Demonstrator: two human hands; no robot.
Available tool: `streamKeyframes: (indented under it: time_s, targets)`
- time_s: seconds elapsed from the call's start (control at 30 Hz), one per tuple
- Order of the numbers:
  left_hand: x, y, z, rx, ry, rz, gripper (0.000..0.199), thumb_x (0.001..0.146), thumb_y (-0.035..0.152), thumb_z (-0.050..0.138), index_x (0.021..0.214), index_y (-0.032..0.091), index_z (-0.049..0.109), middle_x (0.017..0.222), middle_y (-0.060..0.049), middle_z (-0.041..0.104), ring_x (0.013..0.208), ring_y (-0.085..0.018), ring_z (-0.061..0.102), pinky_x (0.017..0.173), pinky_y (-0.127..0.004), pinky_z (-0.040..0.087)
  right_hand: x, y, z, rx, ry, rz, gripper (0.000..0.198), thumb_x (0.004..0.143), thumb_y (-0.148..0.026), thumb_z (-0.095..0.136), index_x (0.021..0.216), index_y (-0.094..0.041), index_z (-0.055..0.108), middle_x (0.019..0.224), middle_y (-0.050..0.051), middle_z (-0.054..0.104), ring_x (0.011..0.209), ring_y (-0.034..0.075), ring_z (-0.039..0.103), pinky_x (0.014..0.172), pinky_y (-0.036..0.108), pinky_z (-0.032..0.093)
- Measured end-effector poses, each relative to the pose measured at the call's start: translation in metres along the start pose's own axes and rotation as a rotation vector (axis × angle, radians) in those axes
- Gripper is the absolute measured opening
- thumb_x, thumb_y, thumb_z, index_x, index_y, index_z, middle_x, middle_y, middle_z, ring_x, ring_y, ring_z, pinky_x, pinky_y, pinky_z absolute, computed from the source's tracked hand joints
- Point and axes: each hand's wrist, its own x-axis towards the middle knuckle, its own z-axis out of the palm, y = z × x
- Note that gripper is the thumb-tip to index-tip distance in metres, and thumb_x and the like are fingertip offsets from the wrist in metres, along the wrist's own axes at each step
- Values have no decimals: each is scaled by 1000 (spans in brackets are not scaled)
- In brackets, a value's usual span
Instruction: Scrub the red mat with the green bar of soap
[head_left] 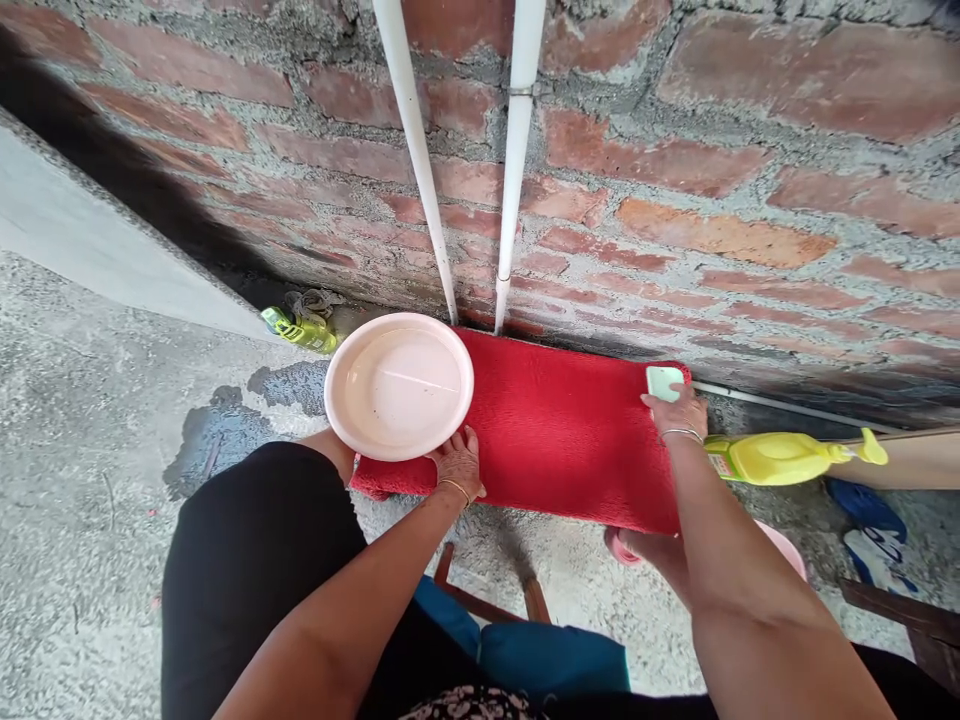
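Note:
My left hand (457,465) lies flat on the red fleecy cloth (570,430), fingers spread, right beside the rim of the pale pink basin (401,395). Water with a few specks shows in the basin, which stands on the cloth's left end. At the far right corner of the cloth, my right hand (681,408) grips a small pale green rectangular dish (664,382) by its near edge. What the dish holds, if anything, I cannot make out. Just right of that wrist is a yellow pump bottle (787,458).
A brick wall (697,160) with two white pipes (517,150) rises behind the cloth. On the left, a yellow-green bottle (304,332) lies near a pale slab (112,225) and wet concrete. Blue footwear (870,510) is at the right. A teal cushion (551,655) shows below me.

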Motion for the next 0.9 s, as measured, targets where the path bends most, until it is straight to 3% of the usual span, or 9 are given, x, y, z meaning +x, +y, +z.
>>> streamKeyframes:
  time_s: [0.07,0.13,0.27,0.4,0.57,0.73,0.9]
  targets:
    - [0,0,0,6,2,-5,131,46,48,86,154,21,17,148,-26,31,134,-46,27,96,-71,31,-3,12,-5,16,27,85,66,73,-47,72,129,-16,55,121,22,50,108,32,53,87,40,39]
    - [0,1,1,8,14,-4,131,46,48,86,154,20,18,148,-26,32,134,-46,27,97,-70,31,-16,7,-1,33,42,62,66,73,-48,71,129,-16,54,122,21,50,108,32,53,88,40,39]
    - [0,1,2,-4,29,-1,131,45,48,86,154,19,19,147,-25,34,133,-45,29,97,-68,33,-72,-47,34,67,-14,-253,61,72,-47,71,126,-23,54,118,11,52,103,27,55,87,37,42]
    - [-1,1,0,-2,14,-4,132,44,45,87,155,23,19,148,-23,34,133,-46,29,96,-69,33,-143,-113,73,12,-137,-594,53,76,-46,68,124,-27,55,116,9,53,103,25,54,89,36,42]
    - [-3,1,-3,-10,15,3,130,45,44,87,154,24,19,149,-23,33,133,-46,28,96,-69,33,-198,-159,97,-86,-243,-709,50,81,-47,63,126,-26,54,116,11,52,106,27,53,90,37,41]
    - [-2,0,0,-8,25,17,129,46,46,85,155,22,19,148,-23,34,132,-46,29,94,-71,33,-187,-149,93,-141,-255,-745,51,82,-47,64,128,-28,54,117,9,52,105,26,54,89,36,42]
    - [0,0,3,-8,37,29,131,44,48,87,154,21,21,149,-25,32,133,-46,29,95,-73,32,-139,-86,69,-94,-152,-491,55,79,-49,66,129,-29,54,116,8,53,102,24,57,87,35,44]
